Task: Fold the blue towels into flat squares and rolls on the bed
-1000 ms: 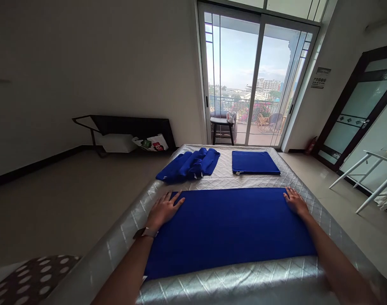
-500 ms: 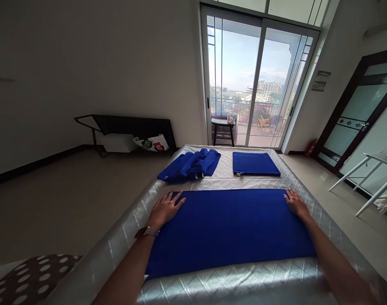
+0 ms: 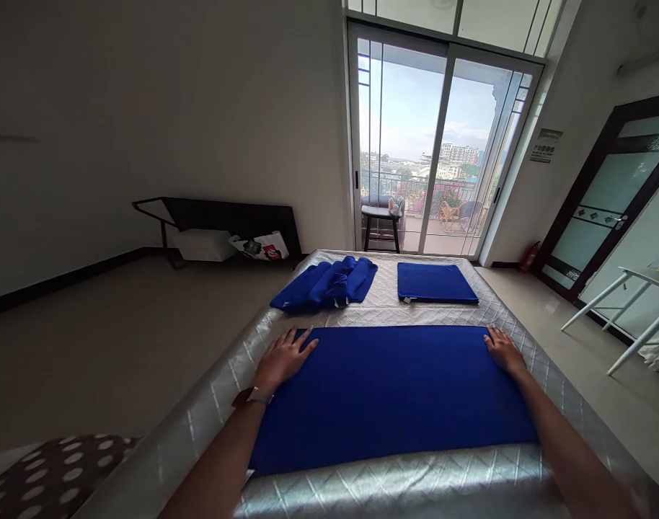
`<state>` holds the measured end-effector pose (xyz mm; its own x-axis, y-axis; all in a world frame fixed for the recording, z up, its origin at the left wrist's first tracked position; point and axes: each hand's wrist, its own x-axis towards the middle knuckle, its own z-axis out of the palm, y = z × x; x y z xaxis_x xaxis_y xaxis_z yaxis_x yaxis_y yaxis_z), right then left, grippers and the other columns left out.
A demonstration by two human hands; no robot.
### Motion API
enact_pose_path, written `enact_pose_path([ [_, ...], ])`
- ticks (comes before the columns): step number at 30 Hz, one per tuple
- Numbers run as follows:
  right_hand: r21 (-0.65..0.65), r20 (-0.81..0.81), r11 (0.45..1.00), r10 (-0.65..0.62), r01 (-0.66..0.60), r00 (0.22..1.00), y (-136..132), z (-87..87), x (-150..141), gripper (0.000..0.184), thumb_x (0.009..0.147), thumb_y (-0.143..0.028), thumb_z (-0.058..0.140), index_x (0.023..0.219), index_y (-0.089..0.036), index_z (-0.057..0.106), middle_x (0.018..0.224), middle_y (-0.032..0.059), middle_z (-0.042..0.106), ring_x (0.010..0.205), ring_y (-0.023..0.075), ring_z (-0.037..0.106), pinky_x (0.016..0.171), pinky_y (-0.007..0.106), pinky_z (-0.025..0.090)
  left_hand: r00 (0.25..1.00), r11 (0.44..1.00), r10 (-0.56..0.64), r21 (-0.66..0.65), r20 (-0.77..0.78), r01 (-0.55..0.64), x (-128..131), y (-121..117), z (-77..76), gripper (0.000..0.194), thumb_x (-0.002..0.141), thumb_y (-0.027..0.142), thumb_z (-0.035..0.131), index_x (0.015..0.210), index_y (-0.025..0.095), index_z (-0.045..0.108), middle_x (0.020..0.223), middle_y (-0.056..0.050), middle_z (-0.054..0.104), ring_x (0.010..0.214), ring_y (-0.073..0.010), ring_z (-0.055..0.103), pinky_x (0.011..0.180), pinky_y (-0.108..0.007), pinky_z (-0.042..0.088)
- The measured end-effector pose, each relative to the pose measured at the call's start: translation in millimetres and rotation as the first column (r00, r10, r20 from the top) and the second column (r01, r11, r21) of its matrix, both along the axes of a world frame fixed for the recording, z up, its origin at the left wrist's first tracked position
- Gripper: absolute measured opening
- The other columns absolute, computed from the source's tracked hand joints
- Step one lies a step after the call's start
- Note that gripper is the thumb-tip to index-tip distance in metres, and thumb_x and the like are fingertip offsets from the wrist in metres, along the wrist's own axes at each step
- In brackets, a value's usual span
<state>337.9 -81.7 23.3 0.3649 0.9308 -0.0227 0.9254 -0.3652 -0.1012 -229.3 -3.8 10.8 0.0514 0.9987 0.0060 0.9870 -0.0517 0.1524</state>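
Note:
A blue cloth (image 3: 394,393) lies flat on the silvery quilted mattress (image 3: 405,472), its long side running across my view. On its far left corner rests my left hand (image 3: 285,357), open, with fingers spread. My right hand (image 3: 505,349) is open too and lies at the far right corner. Beyond the cloth, a neatly folded blue cloth (image 3: 436,282) sits on the right part of the mattress, with a small white label at its front edge. To its left is a rumpled heap of blue cloths (image 3: 326,282).
A black bench-like frame (image 3: 226,213) stands by the left wall with a white box (image 3: 204,245) and a printed bag (image 3: 262,246). Brown polka-dot fabric (image 3: 59,472) is at the lower left. A white table (image 3: 646,277) stands at the right. Past the mattress is a sliding glass door (image 3: 399,144).
The view has tilted up very slightly, so everything sits a little lower. Both hands and the blue cloths hold their places on the mattress.

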Motion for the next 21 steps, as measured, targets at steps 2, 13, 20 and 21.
enact_pose_path([
  [2,0.003,-0.003,1.0,0.001,-0.001,1.0,-0.6,1.1,-0.5,0.061,0.104,-0.042,0.02,0.158,-0.018,0.031,0.166,0.0062,0.027,0.153,0.021,0.022,0.125,0.04,0.017,1.0,1.0,0.005,-0.01,0.0,-0.005,0.1,-0.5,0.4,0.071,0.098,0.064,0.021,0.158,0.027,0.027,0.164,-0.014,0.03,0.153,-0.0305,0.024,0.121,-0.05,0.023],
  [13,0.006,0.003,1.0,0.002,-0.002,1.0,-1.0,1.0,-0.6,0.062,0.103,-0.041,0.021,0.159,-0.016,0.03,0.165,0.0059,0.029,0.152,0.0212,0.024,0.125,0.04,0.018,1.0,1.0,0.003,-0.007,-0.007,-0.003,1.1,-1.2,1.9,0.07,0.098,0.063,0.021,0.158,0.028,0.029,0.164,-0.013,0.032,0.153,-0.0302,0.024,0.122,-0.051,0.022],
  [20,0.036,0.007,0.999,0.009,-0.009,1.0,-0.7,-1.5,1.7,0.062,0.102,-0.042,0.022,0.158,-0.018,0.034,0.164,0.0057,0.032,0.152,0.0215,0.025,0.124,0.041,0.021,1.0,1.0,0.0,0.03,-0.006,0.0,-0.5,0.7,-2.6,0.07,0.098,0.063,0.022,0.157,0.028,0.031,0.162,-0.012,0.036,0.152,-0.0318,0.027,0.121,-0.052,0.024],
  [21,0.038,0.008,0.999,0.012,-0.012,1.0,-1.1,-1.2,1.5,0.061,0.102,-0.042,0.021,0.157,-0.018,0.034,0.164,0.0057,0.032,0.152,0.0215,0.025,0.124,0.041,0.021,1.0,1.0,-0.003,0.029,-0.009,0.003,-0.7,1.0,-2.6,0.07,0.098,0.063,0.023,0.157,0.028,0.031,0.162,-0.012,0.036,0.151,-0.0319,0.028,0.12,-0.052,0.025],
])
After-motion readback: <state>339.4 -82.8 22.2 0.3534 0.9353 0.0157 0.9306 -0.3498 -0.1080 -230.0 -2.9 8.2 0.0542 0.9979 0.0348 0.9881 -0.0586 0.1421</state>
